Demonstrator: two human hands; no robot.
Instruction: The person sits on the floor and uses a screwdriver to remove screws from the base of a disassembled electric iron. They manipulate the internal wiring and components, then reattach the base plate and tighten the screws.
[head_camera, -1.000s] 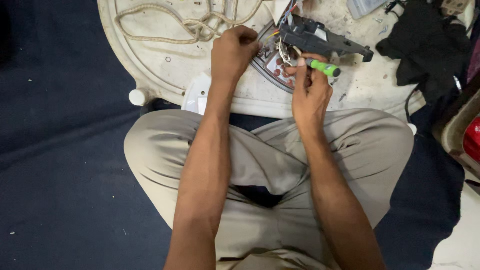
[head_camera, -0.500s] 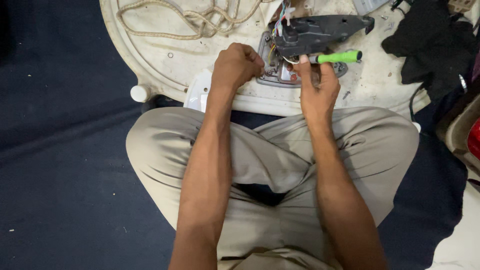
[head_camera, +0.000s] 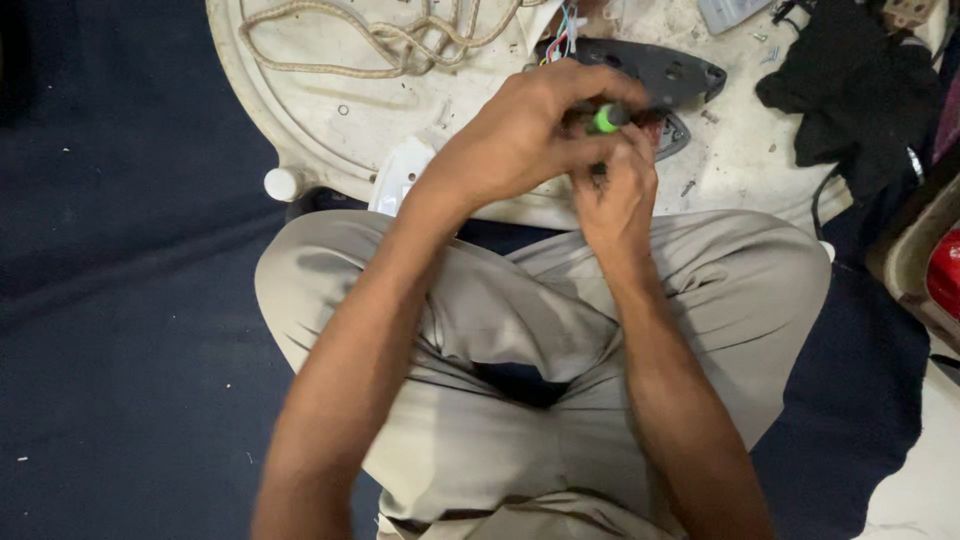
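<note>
**Hands bunched over a green-handled screwdriver**

The left hand (head_camera: 520, 140) curls around the glossy green screwdriver (head_camera: 606, 118); the right hand (head_camera: 618, 190) is closed just below it, on what I cannot tell. At 1 o'clock lies a dark, pointed plastic iron part (head_camera: 670, 70) on the scuffed round white board (head_camera: 330, 130). Braided cord (head_camera: 350, 40) loops at 11 o'clock. Earlier, the right hand alone held the tool, hands apart.
</note>
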